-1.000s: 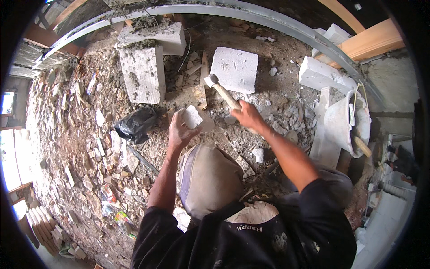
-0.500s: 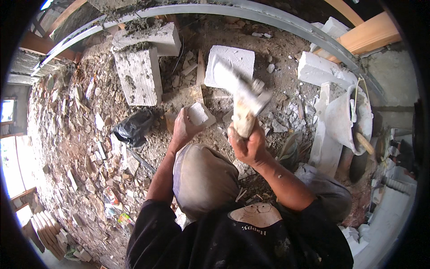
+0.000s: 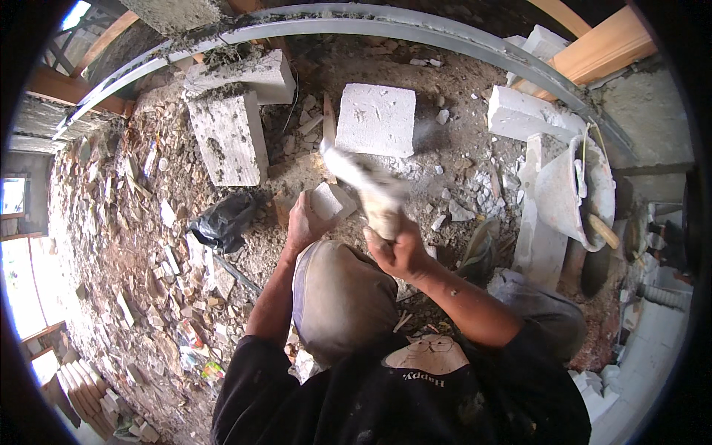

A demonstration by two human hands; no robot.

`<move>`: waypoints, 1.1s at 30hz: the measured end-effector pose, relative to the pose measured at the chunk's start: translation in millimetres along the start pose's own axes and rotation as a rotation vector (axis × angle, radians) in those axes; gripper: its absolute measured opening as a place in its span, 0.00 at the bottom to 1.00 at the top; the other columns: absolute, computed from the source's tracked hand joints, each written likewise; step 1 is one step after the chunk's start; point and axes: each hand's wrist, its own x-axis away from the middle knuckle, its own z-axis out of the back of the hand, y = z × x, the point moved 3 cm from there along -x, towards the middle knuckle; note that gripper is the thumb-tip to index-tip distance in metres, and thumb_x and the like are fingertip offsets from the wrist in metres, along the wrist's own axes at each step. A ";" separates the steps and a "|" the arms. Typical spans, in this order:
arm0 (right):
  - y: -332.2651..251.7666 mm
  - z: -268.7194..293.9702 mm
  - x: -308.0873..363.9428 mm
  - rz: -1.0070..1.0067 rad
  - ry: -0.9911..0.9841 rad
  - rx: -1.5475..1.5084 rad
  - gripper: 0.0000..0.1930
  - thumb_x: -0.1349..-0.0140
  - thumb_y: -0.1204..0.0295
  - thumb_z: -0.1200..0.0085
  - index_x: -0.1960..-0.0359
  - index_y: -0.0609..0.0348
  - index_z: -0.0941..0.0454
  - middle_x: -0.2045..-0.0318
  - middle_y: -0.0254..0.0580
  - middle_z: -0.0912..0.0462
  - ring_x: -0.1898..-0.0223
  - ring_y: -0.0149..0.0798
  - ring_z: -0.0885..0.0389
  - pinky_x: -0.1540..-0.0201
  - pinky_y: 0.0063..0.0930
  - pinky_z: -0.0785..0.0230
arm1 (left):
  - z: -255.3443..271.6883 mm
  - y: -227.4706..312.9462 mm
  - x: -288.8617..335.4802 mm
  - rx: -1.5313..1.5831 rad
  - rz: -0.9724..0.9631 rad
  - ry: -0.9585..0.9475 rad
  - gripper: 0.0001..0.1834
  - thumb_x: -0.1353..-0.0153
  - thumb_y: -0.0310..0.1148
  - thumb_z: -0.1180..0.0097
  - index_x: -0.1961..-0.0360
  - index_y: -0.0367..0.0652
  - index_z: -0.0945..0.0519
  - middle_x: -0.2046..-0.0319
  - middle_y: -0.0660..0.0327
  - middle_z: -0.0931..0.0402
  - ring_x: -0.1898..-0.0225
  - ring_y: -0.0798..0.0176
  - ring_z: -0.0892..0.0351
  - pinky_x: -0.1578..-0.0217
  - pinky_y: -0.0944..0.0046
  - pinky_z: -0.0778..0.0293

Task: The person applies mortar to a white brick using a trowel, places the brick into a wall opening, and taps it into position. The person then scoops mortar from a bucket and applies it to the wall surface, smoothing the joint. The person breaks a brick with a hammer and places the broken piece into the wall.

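Observation:
My left hand [image 3: 300, 224] is closed on a small off-white block piece [image 3: 332, 202], held in front of my knee. In my right hand [image 3: 401, 250] is a bladed hand tool [image 3: 380, 211] with a thick, pale wooden handle, my fingers wrapped round it. Motion smears the tool, and its exact kind does not show. Its whitish end points up and left, above the block piece and apart from it. Beyond both hands a larger white block [image 3: 375, 120] lies on the dirt.
Two dirt-spotted blocks [image 3: 226, 139] lie at the far left, near a black plastic bag [image 3: 222, 219]. A whitish bucket [image 3: 562, 194] with a wooden-handled tool [image 3: 604, 231] stands at right. Rubble [image 3: 141, 245] covers the left ground. A metal rail [image 3: 334, 21] curves across the top.
My right hand has moved slightly left, and the tool's blade has swung down and left toward the block piece. My left hand still grips the piece. The whole view has shifted slightly.

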 end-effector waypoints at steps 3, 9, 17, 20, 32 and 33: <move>63.9 -25.3 19.6 -0.641 -0.380 0.349 0.14 0.37 0.67 0.45 0.58 0.65 0.30 0.75 0.61 0.21 0.70 0.60 0.17 0.67 0.49 0.25 | -0.5 5.7 -0.6 -0.025 0.071 -0.009 0.34 0.60 0.39 0.23 0.54 0.35 0.26 0.63 0.47 0.19 0.61 0.49 0.17 0.60 0.54 0.22; -4.2 -8.8 -18.8 -0.200 -0.069 0.160 0.17 0.35 0.62 0.44 0.54 0.64 0.30 0.72 0.57 0.20 0.69 0.57 0.17 0.67 0.45 0.24 | -5.9 -0.3 0.2 0.043 0.067 0.023 0.32 0.60 0.37 0.23 0.57 0.36 0.27 0.66 0.47 0.19 0.64 0.48 0.17 0.62 0.53 0.22; 99.1 -22.3 22.3 -0.568 -0.369 0.270 0.24 0.36 0.54 0.46 0.59 0.70 0.27 0.73 0.63 0.19 0.71 0.55 0.16 0.69 0.45 0.26 | 0.9 -19.2 4.7 -0.045 0.040 -0.016 0.41 0.61 0.43 0.21 0.48 0.37 0.28 0.60 0.47 0.18 0.60 0.51 0.16 0.59 0.55 0.21; 73.1 -14.0 -0.2 -0.487 -0.199 0.028 0.21 0.34 0.56 0.46 0.62 0.69 0.27 0.77 0.52 0.19 0.79 0.44 0.19 0.75 0.40 0.27 | -4.6 -11.7 3.6 0.029 0.099 -0.035 0.38 0.60 0.41 0.21 0.51 0.35 0.29 0.62 0.45 0.19 0.61 0.47 0.16 0.62 0.53 0.21; 93.4 -27.3 0.5 -0.531 -0.371 0.305 0.25 0.39 0.52 0.45 0.63 0.70 0.25 0.73 0.64 0.18 0.73 0.56 0.16 0.68 0.52 0.26 | -3.6 -12.8 4.0 -0.008 0.190 -0.094 0.37 0.58 0.39 0.23 0.50 0.36 0.30 0.60 0.44 0.20 0.58 0.46 0.17 0.58 0.53 0.21; 75.4 -22.5 -15.4 -0.530 -0.281 0.167 0.25 0.40 0.50 0.42 0.61 0.65 0.24 0.71 0.61 0.16 0.73 0.54 0.15 0.68 0.50 0.24 | -5.5 -14.1 4.0 0.023 0.122 -0.074 0.37 0.57 0.38 0.24 0.48 0.37 0.30 0.57 0.44 0.20 0.56 0.46 0.17 0.57 0.54 0.21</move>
